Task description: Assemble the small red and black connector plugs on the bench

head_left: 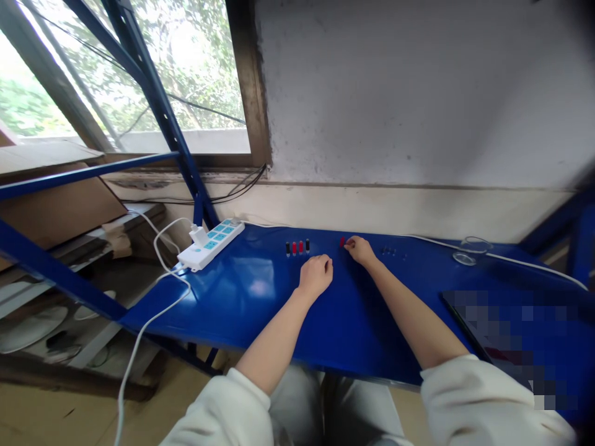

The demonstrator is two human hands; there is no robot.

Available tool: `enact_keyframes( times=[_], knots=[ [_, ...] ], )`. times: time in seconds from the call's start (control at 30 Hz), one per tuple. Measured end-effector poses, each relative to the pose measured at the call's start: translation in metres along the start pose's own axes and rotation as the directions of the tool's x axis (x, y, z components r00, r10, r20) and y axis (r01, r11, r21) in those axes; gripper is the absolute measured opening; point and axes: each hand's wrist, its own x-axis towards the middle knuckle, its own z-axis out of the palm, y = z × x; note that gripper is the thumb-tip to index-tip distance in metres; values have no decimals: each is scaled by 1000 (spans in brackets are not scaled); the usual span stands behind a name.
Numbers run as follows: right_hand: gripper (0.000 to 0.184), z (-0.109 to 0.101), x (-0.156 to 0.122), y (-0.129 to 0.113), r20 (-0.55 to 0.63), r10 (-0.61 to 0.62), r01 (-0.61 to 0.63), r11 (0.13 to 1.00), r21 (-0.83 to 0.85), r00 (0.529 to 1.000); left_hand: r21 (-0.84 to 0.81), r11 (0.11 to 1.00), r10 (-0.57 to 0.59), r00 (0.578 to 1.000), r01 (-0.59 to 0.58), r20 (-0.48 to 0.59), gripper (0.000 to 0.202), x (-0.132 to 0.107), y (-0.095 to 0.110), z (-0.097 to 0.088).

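Blue tabletop point(223, 310) is bearing every item under inspection. At the tips of the right hand point(360, 251), on their left side, a small red piece point(343, 241) is showing. In my judgement, good practice is calling for a light, steady pinch with the piece kept upright; the left knuckles should be staying clear of the row of four small pieces point(294, 248), black at the ends and red between, which is standing just beyond them, since a brush could be toppling one.

Condition of fingers: right thumb and forefinger are closing the gap between them and appear to be gripping the red piece. On the left hand point(316, 275), fingers are curling loosely inward; I cannot tell whether they are meeting the palm or enclosing anything. Some small dark, partly clear pieces point(388, 251) are lying right of the right fingers, apart from them.
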Motion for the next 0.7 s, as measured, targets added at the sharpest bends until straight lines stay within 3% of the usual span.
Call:
enact_keyframes(
  times=[0.13, 0.3, 0.43, 0.57, 0.7],
  knots=[
    [10, -2, 4, -3, 65, 30, -26, 998, -59, 997, 7, 999, -37, 999, 37, 20, 21, 0, 0, 0],
    [11, -3, 9, -4, 99, 70, -61, 994, -96, 993, 200, 975, -123, 987, 101, 102, 23, 2, 0, -5],
    [18, -8, 6, -6, 128, 105, -88, 987, -132, 986, 297, 942, -190, 978, 156, 90, 38, 6, -3, -11],
    [29, -24, -11, -19, 121, 123, -86, 957, -277, 985, 330, 922, -237, 969, 202, 69, 58, 10, -8, -14],
    [22, -43, -44, -44, 168, 95, -38, 949, -314, 981, 345, 907, -272, 961, 242, 42, 65, 13, -13, -14]
  ],
)
